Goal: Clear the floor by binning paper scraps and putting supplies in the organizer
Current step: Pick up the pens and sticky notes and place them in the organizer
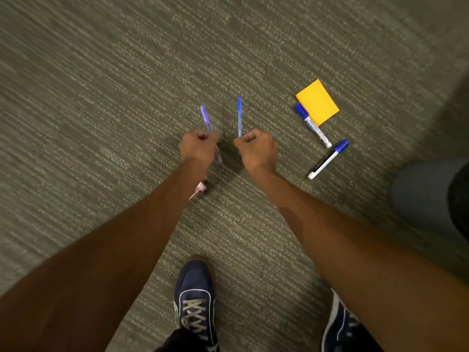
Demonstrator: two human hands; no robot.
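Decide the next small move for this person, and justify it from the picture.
Probably carry both pens to the organizer, which is out of view: the left hand grips a purple-capped pen, the right hand a blue pen, so neither is free for more.

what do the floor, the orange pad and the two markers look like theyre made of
Floor: carpet, likely short synthetic pile, matte, with ribbed grey-green rows.
Orange pad: paper, probably sticky notes; flat, matte, crisp square edges.
Markers: apparently plastic, with smooth white barrels catching a slight sheen and blue caps.
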